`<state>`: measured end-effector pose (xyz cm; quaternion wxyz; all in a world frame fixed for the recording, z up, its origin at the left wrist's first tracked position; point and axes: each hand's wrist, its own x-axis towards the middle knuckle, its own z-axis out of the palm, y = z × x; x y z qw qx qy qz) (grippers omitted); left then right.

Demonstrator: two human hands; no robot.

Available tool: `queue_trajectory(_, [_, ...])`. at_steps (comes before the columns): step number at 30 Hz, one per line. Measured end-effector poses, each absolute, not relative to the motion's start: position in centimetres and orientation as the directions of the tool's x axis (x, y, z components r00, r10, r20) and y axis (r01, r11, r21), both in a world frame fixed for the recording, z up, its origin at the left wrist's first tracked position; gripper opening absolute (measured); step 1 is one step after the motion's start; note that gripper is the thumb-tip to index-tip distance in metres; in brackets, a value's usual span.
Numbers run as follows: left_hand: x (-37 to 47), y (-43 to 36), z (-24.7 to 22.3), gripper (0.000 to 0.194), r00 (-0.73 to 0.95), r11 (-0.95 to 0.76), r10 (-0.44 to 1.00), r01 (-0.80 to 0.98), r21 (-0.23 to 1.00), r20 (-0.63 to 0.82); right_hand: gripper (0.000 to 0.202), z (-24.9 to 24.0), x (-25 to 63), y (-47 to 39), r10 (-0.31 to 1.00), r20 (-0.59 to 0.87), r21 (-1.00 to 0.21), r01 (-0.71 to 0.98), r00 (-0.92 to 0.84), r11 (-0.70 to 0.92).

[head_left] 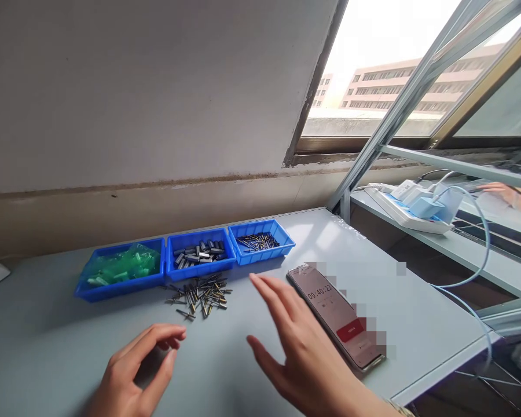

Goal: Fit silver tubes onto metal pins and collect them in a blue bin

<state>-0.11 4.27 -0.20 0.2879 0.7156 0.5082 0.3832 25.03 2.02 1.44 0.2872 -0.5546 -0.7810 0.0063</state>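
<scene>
My left hand hovers above the tabletop at the lower middle, fingers curved and a gap between thumb and forefinger. Nothing shows in it. To its right my right hand is spread, thumb apart from the fingers, also holding nothing. Just beyond both hands lies a loose pile of small metal pieces, slim shanks with thicker dark bodies and some brass-coloured parts. Behind the pile, a blue bin contains short dark metal cylinders. The right blue bin contains thin pin-like pieces.
At left, a third blue bin holds green plastic-wrapped pieces. A phone showing a timer lies beside my right hand. A metal frame, a power strip and a looping cable stand at the right; a person's hand shows beyond.
</scene>
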Motion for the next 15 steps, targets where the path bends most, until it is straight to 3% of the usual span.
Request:
queue_trajectory(2, [-0.1, 4.2, 0.0, 0.013, 0.192, -0.330, 0.944, 0.515, 0.791, 0.268, 0.070, 2.1, 22.5, 3.7, 0.875, 0.329, -0.350, 0.815, -0.356, 0.462])
queue_trajectory(5, [-0.3, 4.3, 0.1, 0.014, 0.205, -0.365, 0.931, 0.512, 0.777, 0.302, 0.058, 1.6, 20.0, 5.7, 0.887, 0.226, -0.222, 0.866, -0.402, 0.449])
queue_trajectory(8, [-0.4, 4.3, 0.0, 0.017, 0.214, -0.400, 0.917, 0.498, 0.769, 0.338, 0.048, 0.1, 19.1, 7.0, 0.878, 0.257, -0.174, 0.874, -0.405, 0.454])
queue_trajectory(15, [-0.3, 4.1, 0.2, 0.020, 0.262, -0.440, 0.898, 0.492, 0.751, 0.354, 0.014, -1.8, 19.7, 7.8, 0.860, 0.328, -0.243, 0.845, -0.390, 0.476])
